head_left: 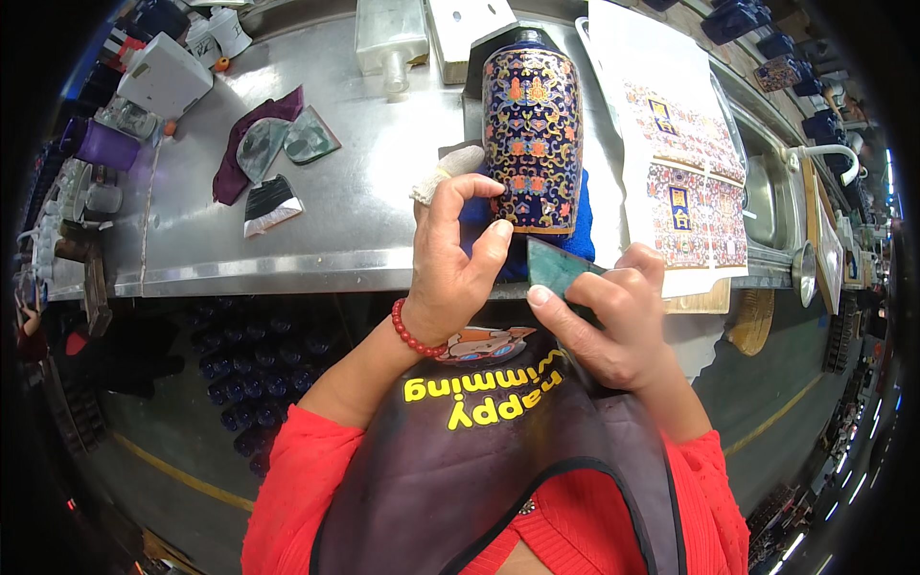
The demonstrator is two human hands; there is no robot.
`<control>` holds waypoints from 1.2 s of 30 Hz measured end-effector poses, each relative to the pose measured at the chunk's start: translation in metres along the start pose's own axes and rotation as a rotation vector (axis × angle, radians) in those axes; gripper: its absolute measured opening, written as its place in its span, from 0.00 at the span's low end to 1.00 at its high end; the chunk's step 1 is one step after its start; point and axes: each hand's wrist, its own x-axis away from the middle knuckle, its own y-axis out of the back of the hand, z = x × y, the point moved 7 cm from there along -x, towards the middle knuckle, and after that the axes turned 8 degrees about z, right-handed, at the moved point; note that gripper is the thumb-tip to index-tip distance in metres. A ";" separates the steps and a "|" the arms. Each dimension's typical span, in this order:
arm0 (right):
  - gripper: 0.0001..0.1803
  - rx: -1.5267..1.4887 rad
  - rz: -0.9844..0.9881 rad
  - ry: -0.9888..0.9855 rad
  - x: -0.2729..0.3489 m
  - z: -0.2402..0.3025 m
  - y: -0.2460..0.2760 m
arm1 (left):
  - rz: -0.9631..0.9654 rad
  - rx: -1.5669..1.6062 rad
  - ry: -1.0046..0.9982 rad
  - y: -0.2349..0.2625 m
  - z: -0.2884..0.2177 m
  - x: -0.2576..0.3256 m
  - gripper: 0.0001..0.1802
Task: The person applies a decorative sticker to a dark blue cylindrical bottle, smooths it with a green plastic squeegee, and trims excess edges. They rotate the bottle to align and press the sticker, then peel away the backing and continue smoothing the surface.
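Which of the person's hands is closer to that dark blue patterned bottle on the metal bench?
Left. The left hand touches the patterned bottle at its lower left side. The right hand sits below it, apart, holding a green scraper.

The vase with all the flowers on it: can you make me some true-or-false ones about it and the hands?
1. The vase is dark blue with a coloured pattern. True.
2. The left hand touches the vase. True.
3. The right hand holds a red sponge. False: it holds a flat green scraper.
4. The vase lies on the floor. False: it is on the metal table.
5. A red bead bracelet is on the left wrist. True.
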 end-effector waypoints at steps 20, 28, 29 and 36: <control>0.23 -0.047 0.042 -0.019 0.008 -0.009 -0.001 | -0.057 -0.196 -0.018 -0.007 -0.011 -0.009 0.25; 0.24 -0.051 -0.015 -0.035 0.005 -0.009 -0.001 | -0.079 0.285 0.116 -0.005 0.002 -0.008 0.24; 0.24 -0.047 -0.018 -0.042 0.005 -0.010 -0.001 | -0.040 0.138 0.055 -0.003 -0.005 -0.010 0.23; 0.26 -0.135 -0.017 -0.059 0.013 -0.018 -0.001 | 0.073 -0.406 -0.321 -0.003 -0.041 -0.023 0.17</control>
